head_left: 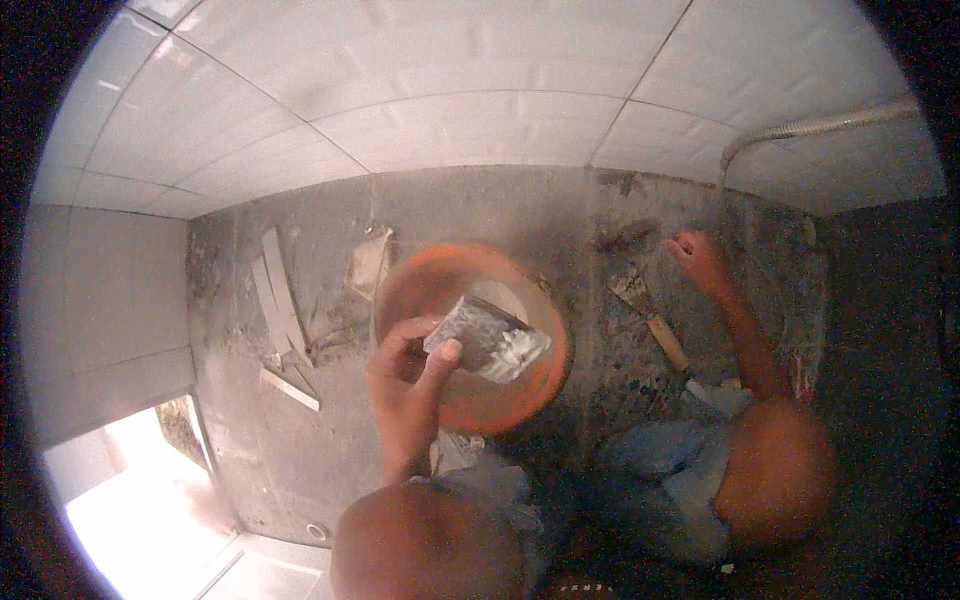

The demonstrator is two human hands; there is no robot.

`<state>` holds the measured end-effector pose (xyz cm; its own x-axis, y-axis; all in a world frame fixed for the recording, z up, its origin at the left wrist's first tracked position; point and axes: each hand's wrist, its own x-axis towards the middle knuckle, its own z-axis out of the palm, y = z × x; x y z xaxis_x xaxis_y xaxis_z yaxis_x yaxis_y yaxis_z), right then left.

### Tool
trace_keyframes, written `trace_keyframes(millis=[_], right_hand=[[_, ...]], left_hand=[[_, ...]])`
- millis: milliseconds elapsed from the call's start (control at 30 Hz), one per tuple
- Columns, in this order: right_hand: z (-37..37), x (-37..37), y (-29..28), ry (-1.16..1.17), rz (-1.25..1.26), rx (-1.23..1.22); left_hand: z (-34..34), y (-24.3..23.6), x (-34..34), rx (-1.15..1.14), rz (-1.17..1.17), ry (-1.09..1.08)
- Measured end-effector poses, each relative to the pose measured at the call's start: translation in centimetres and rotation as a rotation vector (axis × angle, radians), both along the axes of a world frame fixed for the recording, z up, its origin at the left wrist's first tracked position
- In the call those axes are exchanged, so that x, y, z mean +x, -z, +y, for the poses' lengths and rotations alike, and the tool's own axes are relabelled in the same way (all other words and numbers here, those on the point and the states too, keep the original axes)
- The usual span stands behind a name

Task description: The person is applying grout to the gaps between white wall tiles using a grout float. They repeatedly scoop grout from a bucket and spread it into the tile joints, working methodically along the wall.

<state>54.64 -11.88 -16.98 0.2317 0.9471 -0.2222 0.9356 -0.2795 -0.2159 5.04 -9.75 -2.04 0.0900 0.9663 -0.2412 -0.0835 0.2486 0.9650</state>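
Note:
My left hand (410,365) grips a flat grey rectangular piece (480,335) smeared with white paste, held above an orange bucket (545,370) with pale material inside. My right hand (698,260) is raised to the right of the bucket, fingers curled; whatever they hold, if anything, I cannot make out. Below that hand lies a dirty scraper (660,335) with a wooden handle, and a dark blurred object (622,238) is just left of it.
Several thin offcut strips (275,300) and a pale block (370,262) lie on the grimy grey floor (250,460). Behind is a white tiled wall (480,120) with a flexible hose (790,130). A bright doorway (140,510) opens at the lower left.

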Motion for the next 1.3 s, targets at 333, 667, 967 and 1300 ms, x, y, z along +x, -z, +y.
trace_keyframes(millis=[333,667,967,1300], right_hand=[[-1.9,3.6,1.9,-0.132,0.05,-0.056],[-2.2,1.2,3.4,-0.072,0.073,-0.356],[0.4,-6.0,-0.1,-0.196,0.093,-0.824],[-1.2,-2.6,0.6,-0.236,0.515,-0.676]], left_hand=[[1.4,2.2,2.1,-0.159,-0.14,0.025],[1.3,2.4,3.6,-0.153,-0.162,0.072],[1.4,3.4,2.9,-0.145,-0.181,0.004],[1.4,5.3,1.2,-0.077,-0.099,-0.038]])
